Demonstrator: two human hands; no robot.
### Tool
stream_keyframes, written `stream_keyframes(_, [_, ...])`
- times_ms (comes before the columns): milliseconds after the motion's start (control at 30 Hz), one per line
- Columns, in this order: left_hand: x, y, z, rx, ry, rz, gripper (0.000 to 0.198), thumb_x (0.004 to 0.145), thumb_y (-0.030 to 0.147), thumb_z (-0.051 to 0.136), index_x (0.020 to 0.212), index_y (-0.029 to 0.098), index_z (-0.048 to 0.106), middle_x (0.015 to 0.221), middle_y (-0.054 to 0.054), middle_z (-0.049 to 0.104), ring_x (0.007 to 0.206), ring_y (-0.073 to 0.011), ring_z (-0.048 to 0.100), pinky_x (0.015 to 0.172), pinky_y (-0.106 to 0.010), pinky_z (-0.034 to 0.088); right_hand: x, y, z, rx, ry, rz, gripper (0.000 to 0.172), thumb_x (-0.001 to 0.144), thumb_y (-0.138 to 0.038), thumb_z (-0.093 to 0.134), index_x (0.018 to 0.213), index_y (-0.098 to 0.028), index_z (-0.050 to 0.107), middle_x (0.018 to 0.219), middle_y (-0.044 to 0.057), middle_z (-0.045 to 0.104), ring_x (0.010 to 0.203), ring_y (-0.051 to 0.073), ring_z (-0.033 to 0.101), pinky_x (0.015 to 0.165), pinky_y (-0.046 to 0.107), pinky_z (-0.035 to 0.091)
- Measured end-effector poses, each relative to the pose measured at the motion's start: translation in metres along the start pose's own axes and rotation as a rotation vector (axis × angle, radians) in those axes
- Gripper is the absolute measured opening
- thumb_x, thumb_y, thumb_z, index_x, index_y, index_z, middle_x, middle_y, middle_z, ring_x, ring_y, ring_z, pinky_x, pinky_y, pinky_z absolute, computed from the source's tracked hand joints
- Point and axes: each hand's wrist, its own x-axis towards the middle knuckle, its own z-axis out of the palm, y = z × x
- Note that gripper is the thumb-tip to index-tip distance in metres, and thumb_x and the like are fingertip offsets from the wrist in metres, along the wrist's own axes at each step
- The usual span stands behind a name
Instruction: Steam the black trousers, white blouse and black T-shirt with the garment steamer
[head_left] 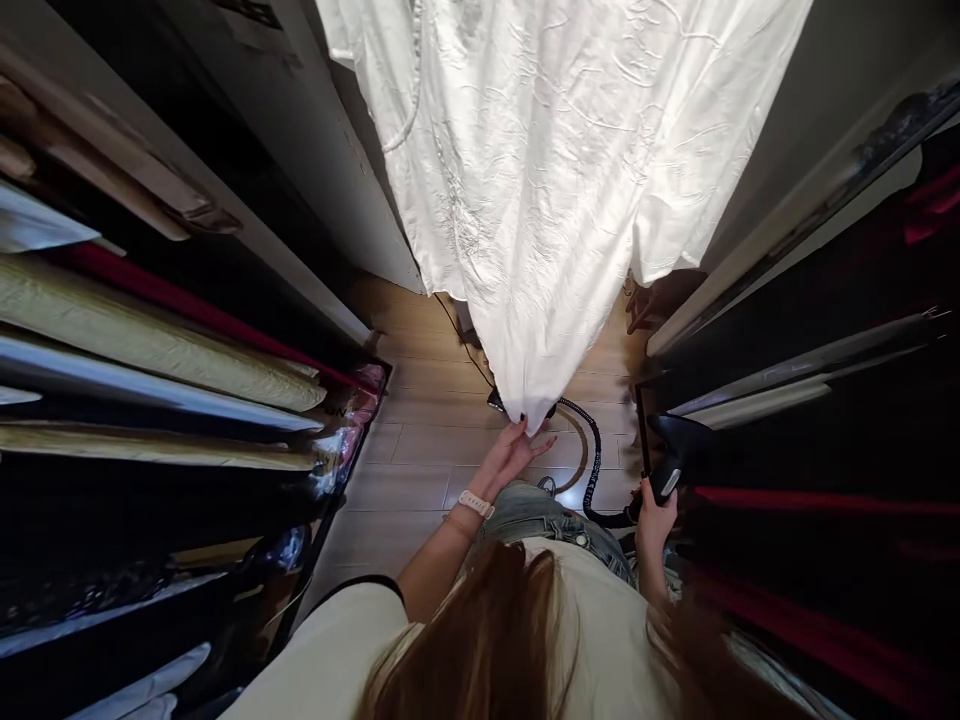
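Head view: 2 bare hands are in use. The left hand [511,458] pinches the lowest tip of a white, crinkled fabric sheet [540,200] between thumb and fingertips; the remaining fingers spread loosely to the right. The right hand [655,512] is wrapped around the handle of a black plastic handheld appliance [679,440], probably a steamer head.

Governing relation: the fabric sheet extends forward from the left grip, widening from the pinched point to the top of the view. Its long axis runs away from the body. The left hand is the nearer hand, in direct contact. The appliance lies to the right of the left grip, well apart from the fabric; its head projects forward of the right grip.

A black ribbed hose [598,450] curves from the right grip toward a dark floor unit [496,400], partly hidden behind the pinched tip.

Below both grips is a pale wood-plank floor [420,440]. To the left of the left grip stands a row of pale and dark hanging textiles [187,335]; just beyond the right grip hang black and red textiles [817,500]. The passage between them is narrow.
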Motion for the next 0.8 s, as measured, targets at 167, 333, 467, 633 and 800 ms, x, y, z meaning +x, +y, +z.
stream_keyframes(167, [0.004,-0.033,0.008,0.060,0.013,-0.049,0.013,0.076,0.008,0.081,0.076,0.014,0.069,0.090,-0.007,0.075,0.091,-0.0179,0.071,0.101,-0.037,0.051,-0.023,-0.023,-0.020,-0.032,0.044,-0.041,0.057,0.064,-0.058,0.075,0.101,-0.017,0.060,0.075,-0.001,0.062,0.064,0.016,0.057,0.062,0.029,0.049])
stream_keyframes(333, [0.014,-0.067,0.026,0.068,0.024,-0.061,0.012,0.079,0.002,0.076,0.080,0.012,0.071,0.087,-0.007,0.074,0.084,-0.0123,0.069,0.097,-0.028,0.050,-0.049,-0.091,-0.058,-0.188,0.021,-0.123,0.073,0.057,-0.056,0.083,0.114,-0.017,0.059,0.091,0.003,0.067,0.076,0.018,0.060,0.071,0.031,0.051])
stream_keyframes(467, [0.020,-0.086,0.038,0.024,-0.015,-0.098,0.017,0.080,-0.001,0.073,0.085,0.015,0.070,0.088,-0.003,0.073,0.084,-0.0099,0.069,0.097,-0.026,0.051,-0.086,-0.149,-0.078,-0.257,-0.017,-0.331,0.063,0.066,-0.050,0.079,0.116,-0.017,0.059,0.099,0.005,0.068,0.084,0.019,0.061,0.082,0.033,0.051])
stream_keyframes(633, [0.020,-0.089,0.055,-0.037,-0.116,-0.247,0.018,0.082,-0.001,0.070,0.089,0.016,0.067,0.085,-0.004,0.073,0.085,-0.0142,0.072,0.100,-0.033,0.055,-0.123,-0.174,-0.078,-0.197,0.098,-0.571,0.058,0.069,-0.045,0.079,0.116,-0.015,0.061,0.098,0.005,0.066,0.085,0.018,0.059,0.084,0.033,0.051])
stream_keyframes(800, [0.031,-0.080,0.069,-0.078,-0.135,-0.331,0.008,0.087,0.009,0.070,0.091,0.015,0.067,0.080,-0.007,0.071,0.086,-0.0194,0.073,0.097,-0.039,0.057,-0.127,-0.178,-0.078,-0.188,0.101,-0.613,0.056,0.069,-0.045,0.077,0.114,-0.016,0.060,0.095,0.002,0.063,0.082,0.016,0.056,0.079,0.030,0.050])
